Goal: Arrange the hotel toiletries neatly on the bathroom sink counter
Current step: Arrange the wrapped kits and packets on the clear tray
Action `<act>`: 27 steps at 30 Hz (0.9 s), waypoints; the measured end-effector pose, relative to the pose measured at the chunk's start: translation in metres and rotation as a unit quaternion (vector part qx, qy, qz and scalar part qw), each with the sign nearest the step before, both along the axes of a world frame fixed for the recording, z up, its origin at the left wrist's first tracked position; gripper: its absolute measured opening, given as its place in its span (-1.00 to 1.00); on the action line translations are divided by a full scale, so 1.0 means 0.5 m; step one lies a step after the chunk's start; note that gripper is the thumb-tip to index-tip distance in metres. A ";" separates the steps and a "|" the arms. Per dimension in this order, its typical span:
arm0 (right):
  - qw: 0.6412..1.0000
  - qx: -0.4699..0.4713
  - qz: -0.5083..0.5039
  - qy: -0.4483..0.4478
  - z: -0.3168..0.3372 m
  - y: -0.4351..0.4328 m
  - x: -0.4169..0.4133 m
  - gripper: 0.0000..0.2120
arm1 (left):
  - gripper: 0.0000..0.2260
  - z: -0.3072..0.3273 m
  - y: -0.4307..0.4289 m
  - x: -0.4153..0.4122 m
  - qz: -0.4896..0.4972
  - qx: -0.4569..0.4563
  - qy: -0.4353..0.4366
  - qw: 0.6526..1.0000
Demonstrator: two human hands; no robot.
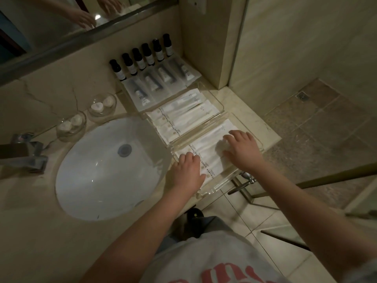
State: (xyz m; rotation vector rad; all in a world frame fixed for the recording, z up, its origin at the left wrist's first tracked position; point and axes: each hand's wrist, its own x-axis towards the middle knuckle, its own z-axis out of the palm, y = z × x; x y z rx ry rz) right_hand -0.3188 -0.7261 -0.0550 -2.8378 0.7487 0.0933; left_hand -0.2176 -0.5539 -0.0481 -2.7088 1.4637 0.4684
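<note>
White wrapped toiletry packets (206,148) lie side by side in the nearest clear acrylic tray (216,185). My left hand (186,173) lies on their near ends with fingers spread. My right hand (241,149) presses a small crumpled white packet (222,145) onto the same row. A second tray (219,105) behind it holds more white packets (183,114). Farther back lie several bagged tubes (161,81), and behind them a row of dark-capped bottles (140,58) against the wall.
The white sink basin (98,172) lies left of the trays, its faucet (26,154) at the far left. Two glass dishes (85,117) with small white items stand behind the basin. The counter edge (271,137) drops to tiled floor on the right.
</note>
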 end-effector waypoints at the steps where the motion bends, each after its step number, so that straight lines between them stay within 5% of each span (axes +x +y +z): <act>1: 1.000 0.018 0.009 0.004 -0.001 0.011 0.004 -0.48 | -0.48 -0.003 0.004 0.002 -0.002 -0.002 0.001 1.000; 14: 0.989 0.063 0.033 0.128 -0.033 0.029 0.025 -0.38 | -0.39 -0.008 0.024 0.006 0.027 0.073 0.053 0.996; 22: 0.989 0.062 0.035 0.130 -0.029 0.031 0.033 -0.34 | -0.34 -0.008 0.016 0.017 0.021 0.094 0.071 0.993; 27: 0.995 0.058 0.038 0.075 -0.007 0.048 0.057 -0.35 | -0.40 -0.001 0.032 0.032 0.064 0.027 0.095 0.993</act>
